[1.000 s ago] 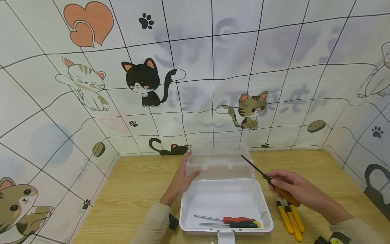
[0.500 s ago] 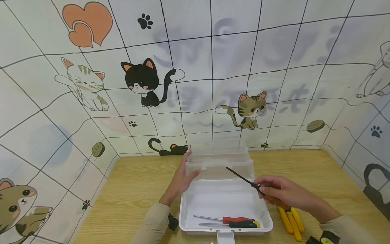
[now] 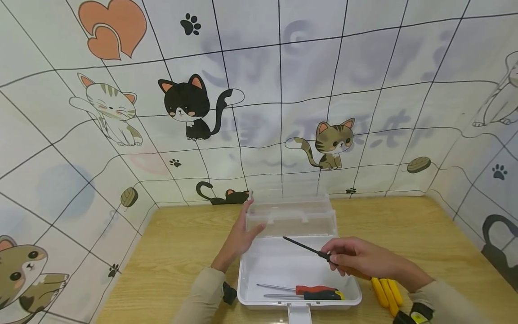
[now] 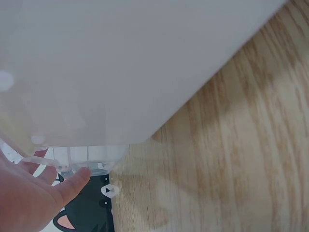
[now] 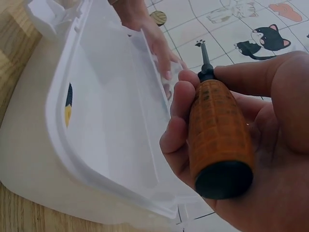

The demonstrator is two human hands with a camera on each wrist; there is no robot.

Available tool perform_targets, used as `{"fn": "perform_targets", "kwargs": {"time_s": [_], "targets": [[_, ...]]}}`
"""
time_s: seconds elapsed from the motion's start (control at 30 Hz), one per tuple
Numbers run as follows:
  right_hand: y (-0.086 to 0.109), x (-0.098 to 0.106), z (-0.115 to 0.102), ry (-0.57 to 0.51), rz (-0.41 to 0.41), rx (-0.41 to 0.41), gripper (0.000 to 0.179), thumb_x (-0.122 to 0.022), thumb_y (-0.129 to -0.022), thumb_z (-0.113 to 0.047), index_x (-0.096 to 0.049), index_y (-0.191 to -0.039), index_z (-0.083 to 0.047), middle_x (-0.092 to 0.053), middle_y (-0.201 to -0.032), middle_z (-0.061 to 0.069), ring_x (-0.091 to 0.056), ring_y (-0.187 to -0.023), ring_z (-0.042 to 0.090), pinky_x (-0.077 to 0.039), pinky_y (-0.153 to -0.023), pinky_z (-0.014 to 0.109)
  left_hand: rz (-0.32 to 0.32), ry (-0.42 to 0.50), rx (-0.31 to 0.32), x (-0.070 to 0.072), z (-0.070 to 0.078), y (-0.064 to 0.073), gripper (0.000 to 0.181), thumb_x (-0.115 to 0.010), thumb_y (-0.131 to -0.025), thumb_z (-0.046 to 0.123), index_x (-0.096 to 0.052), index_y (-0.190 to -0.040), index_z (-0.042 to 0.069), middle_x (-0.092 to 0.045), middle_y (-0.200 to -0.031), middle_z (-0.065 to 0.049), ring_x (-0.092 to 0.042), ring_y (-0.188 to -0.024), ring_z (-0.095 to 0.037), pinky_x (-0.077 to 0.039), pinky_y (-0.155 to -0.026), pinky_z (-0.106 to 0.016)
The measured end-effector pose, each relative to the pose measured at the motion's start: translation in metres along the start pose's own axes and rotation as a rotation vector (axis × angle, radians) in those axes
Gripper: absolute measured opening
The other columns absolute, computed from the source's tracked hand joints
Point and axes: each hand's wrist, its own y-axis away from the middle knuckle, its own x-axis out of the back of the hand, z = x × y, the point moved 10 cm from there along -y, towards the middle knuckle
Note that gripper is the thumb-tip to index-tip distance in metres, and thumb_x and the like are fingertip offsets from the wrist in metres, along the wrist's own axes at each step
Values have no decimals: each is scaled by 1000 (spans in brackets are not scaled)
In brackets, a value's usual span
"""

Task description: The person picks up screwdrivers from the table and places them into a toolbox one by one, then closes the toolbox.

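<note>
My right hand [image 3: 364, 258] grips a screwdriver by its orange handle [image 5: 219, 130], thumb and fingers round it. Its dark shaft [image 3: 305, 246] points left above the right part of a white toolbox [image 3: 279, 265]. The box stands with its clear lid [image 3: 291, 223] raised. At the lid's left edge my left hand [image 3: 238, 240] holds on, thumb in front and fingers behind. Inside the box, along the front, lie a red-handled screwdriver [image 3: 315, 289] and a black-and-yellow-handled screwdriver [image 3: 323, 295], side by side.
Yellow-handled tools [image 3: 386, 294] lie on the wooden table [image 3: 182, 252] right of the box, partly hidden under my right forearm. A white latch [image 3: 299, 313] hangs at the box's front. Behind the table stands a cloth wall [image 3: 259, 112] printed with cats.
My right hand has moved left and slightly down, bringing the orange-handled screwdriver from the box's right side to above its interior. The left hand stays on the lid.
</note>
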Motion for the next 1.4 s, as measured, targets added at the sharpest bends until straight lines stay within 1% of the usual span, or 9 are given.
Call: {"fn": "perform_targets", "kwargs": {"time_s": [0.33,0.5,0.6,0.73,0.83,1.03,1.1,1.27,1.4], "targets": [[-13,-17,1,-2,-74,35,25,-45,-104,-6,-56,-126,1,-57,-94,29,-60,-76,24,-51,-67,21,1,-5,-9,0,0,-1,79,-67,-94,40,-19,-156,37,-25,-162,-7,-28,-147,-33,-23,-115,-63],[-19,-23,3,31,-87,34,24,-46,-104,-7,-57,-125,-2,-63,-90,10,-59,-71,21,-43,-54,16,0,1,-15,0,0,-2,79,-67,-94,39,-19,-156,35,-24,-163,-6,-27,-147,-32,-23,-115,-63],[-22,-27,4,46,-97,29,24,-46,-104,-7,-57,-124,1,-63,-91,5,-58,-69,22,-42,-52,15,-1,7,-16,0,0,-2,79,-67,-94,39,-19,-157,34,-25,-162,-6,-28,-147,-32,-23,-115,-62],[-25,-31,5,43,-113,25,24,-45,-104,-7,-57,-122,4,-61,-86,17,-51,-59,17,-40,-50,15,0,-1,-15,0,0,-2,79,-67,-94,40,-19,-157,32,-25,-162,-6,-28,-147,-32,-24,-115,-62],[-27,-34,6,43,-121,19,24,-45,-104,-7,-57,-122,4,-58,-82,24,-44,-53,8,-36,-48,15,3,6,-15,1,2,-1,79,-67,-94,39,-20,-157,31,-26,-162,-8,-30,-146,-33,-24,-114,-63],[-30,-38,7,66,-118,36,24,-47,-104,-7,-57,-122,5,-56,-84,29,-47,-59,2,-39,-52,13,6,23,-12,2,3,1,78,-68,-93,37,-21,-154,40,-29,-160,-9,-31,-145,-34,-24,-113,-64],[-31,-39,8,76,-115,43,24,-47,-103,-7,-58,-122,4,-55,-85,29,-50,-61,7,-42,-56,14,4,25,-14,1,3,1,77,-68,-93,37,-20,-154,42,-29,-161,-9,-30,-145,-34,-23,-114,-64],[-35,-42,11,125,-113,50,23,-49,-103,-9,-60,-121,1,-57,-83,23,-54,-66,15,-46,-61,17,5,24,-20,0,1,0,77,-68,-93,37,-20,-154,42,-29,-161,-9,-31,-145,-34,-24,-114,-64],[-37,-45,11,177,-107,51,22,-50,-103,-11,-61,-119,-1,-58,-78,16,-54,-65,8,-46,-60,17,6,26,-23,0,0,-1,77,-68,-93,37,-20,-153,42,-31,-160,-9,-33,-144,-34,-25,-114,-63]]}}
